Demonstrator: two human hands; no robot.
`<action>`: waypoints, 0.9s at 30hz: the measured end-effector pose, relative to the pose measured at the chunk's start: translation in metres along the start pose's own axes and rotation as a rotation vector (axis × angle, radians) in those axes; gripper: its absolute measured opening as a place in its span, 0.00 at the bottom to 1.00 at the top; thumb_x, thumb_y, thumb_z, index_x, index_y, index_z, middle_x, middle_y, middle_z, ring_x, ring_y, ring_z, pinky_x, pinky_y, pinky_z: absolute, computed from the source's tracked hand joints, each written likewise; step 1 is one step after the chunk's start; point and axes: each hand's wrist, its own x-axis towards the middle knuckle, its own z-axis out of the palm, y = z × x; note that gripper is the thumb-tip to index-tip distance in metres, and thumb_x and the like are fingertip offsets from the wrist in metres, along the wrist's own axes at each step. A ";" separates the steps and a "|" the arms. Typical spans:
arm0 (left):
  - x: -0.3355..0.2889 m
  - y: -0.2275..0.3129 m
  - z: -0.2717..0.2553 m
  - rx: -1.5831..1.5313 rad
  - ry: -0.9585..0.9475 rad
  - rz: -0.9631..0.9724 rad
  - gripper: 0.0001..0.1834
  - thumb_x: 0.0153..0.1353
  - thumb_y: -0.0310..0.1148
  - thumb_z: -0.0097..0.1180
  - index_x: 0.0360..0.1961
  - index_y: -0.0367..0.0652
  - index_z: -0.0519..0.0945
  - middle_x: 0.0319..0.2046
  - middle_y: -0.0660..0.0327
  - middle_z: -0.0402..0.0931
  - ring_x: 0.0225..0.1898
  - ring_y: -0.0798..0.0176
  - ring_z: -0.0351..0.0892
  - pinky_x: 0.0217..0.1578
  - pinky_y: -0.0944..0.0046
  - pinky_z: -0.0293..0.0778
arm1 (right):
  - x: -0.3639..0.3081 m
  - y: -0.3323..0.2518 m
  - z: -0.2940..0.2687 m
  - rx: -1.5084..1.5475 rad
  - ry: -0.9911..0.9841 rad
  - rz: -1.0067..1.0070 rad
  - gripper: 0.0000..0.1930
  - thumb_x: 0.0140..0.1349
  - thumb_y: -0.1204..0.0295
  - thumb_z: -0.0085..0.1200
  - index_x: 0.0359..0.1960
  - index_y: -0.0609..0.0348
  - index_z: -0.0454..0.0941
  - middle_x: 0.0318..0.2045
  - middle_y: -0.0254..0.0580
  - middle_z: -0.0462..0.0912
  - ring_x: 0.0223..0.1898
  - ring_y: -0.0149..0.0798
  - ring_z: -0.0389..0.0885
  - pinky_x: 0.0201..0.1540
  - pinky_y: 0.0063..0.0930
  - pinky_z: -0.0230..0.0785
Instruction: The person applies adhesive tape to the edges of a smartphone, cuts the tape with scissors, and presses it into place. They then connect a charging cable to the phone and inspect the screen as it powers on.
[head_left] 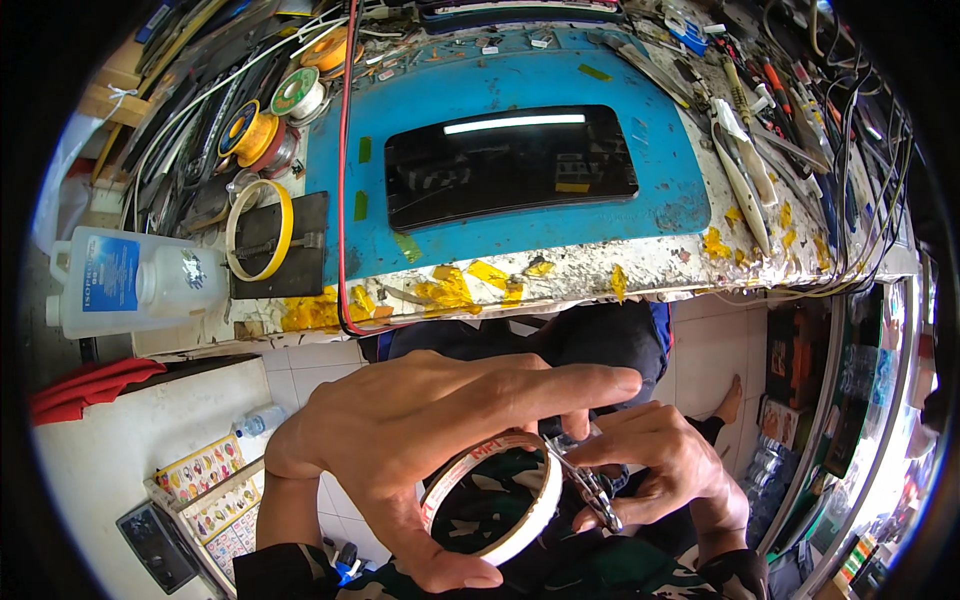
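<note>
Below the bench edge, my left hand [400,415] holds a roll of tape [532,525], a thin pale ring, with the thumb under it and the index finger stretched over the top. My right hand [665,455] is close by on the right, its fingers closed on a small shiny metal tool [592,488] that looks like scissors. The tool is beside the ring's right edge; whether they touch I cannot tell. On the bench, a black glass-fronted device [510,170] like a phone or tablet lies flat on a blue mat [670,190].
A white plastic bottle [170,280] lies at the bench's left front, beside a yellow tape ring [285,238] on a dark plate [300,270]. Wire spools [255,135] stand behind. A red-black cable [345,150] crosses the mat. Several hand tools [745,165] crowd the right.
</note>
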 end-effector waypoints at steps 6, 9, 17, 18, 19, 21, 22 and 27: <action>-0.002 0.002 0.002 0.001 0.025 -0.015 0.51 0.44 0.53 0.70 0.56 0.17 0.67 0.45 0.36 0.78 0.36 0.46 0.85 0.32 0.57 0.82 | 0.000 0.000 0.003 0.036 0.024 -0.006 0.22 0.51 0.66 0.72 0.44 0.67 0.82 0.24 0.43 0.82 0.20 0.37 0.77 0.20 0.30 0.65; -0.005 0.003 0.005 0.005 0.081 -0.013 0.49 0.44 0.52 0.70 0.54 0.16 0.68 0.44 0.35 0.78 0.36 0.45 0.85 0.32 0.57 0.83 | -0.001 0.001 0.003 0.028 0.027 -0.001 0.22 0.51 0.66 0.71 0.44 0.68 0.81 0.24 0.44 0.82 0.19 0.39 0.77 0.20 0.31 0.65; 0.001 0.004 0.005 0.031 0.051 -0.031 0.48 0.46 0.52 0.69 0.54 0.17 0.69 0.42 0.36 0.78 0.35 0.46 0.85 0.32 0.58 0.82 | -0.003 0.002 0.002 0.023 0.034 -0.008 0.21 0.53 0.68 0.70 0.44 0.69 0.81 0.27 0.46 0.84 0.22 0.41 0.81 0.22 0.31 0.70; 0.001 0.005 0.004 0.035 0.047 -0.043 0.47 0.46 0.52 0.69 0.54 0.18 0.69 0.41 0.36 0.79 0.35 0.46 0.85 0.32 0.58 0.82 | -0.002 0.001 0.002 0.033 0.055 -0.018 0.20 0.53 0.68 0.70 0.44 0.69 0.81 0.28 0.46 0.84 0.23 0.41 0.81 0.23 0.31 0.71; 0.001 0.006 0.001 0.041 -0.001 -0.074 0.48 0.46 0.53 0.69 0.54 0.18 0.69 0.40 0.37 0.79 0.35 0.46 0.85 0.32 0.58 0.82 | -0.002 0.000 0.001 0.004 0.022 0.032 0.20 0.53 0.68 0.69 0.44 0.68 0.81 0.29 0.46 0.85 0.23 0.42 0.82 0.24 0.32 0.73; 0.000 0.007 -0.006 0.056 -0.099 -0.147 0.48 0.45 0.53 0.69 0.54 0.20 0.69 0.39 0.38 0.80 0.35 0.47 0.85 0.33 0.57 0.81 | -0.003 -0.005 -0.004 -0.031 -0.025 0.111 0.19 0.54 0.69 0.68 0.44 0.67 0.82 0.30 0.47 0.85 0.24 0.42 0.83 0.25 0.32 0.75; -0.002 0.007 -0.009 0.138 -0.090 -0.113 0.49 0.44 0.55 0.69 0.55 0.21 0.70 0.38 0.39 0.80 0.36 0.47 0.84 0.34 0.56 0.81 | -0.003 -0.008 -0.007 -0.098 -0.031 0.154 0.18 0.54 0.69 0.68 0.44 0.66 0.82 0.30 0.47 0.85 0.24 0.42 0.84 0.25 0.32 0.76; -0.008 0.017 -0.025 0.644 0.345 -0.017 0.50 0.45 0.59 0.66 0.58 0.28 0.67 0.43 0.47 0.78 0.41 0.51 0.82 0.45 0.54 0.76 | -0.010 -0.031 -0.030 -0.453 0.297 0.332 0.22 0.49 0.80 0.65 0.49 0.61 0.78 0.29 0.37 0.87 0.26 0.31 0.85 0.27 0.23 0.73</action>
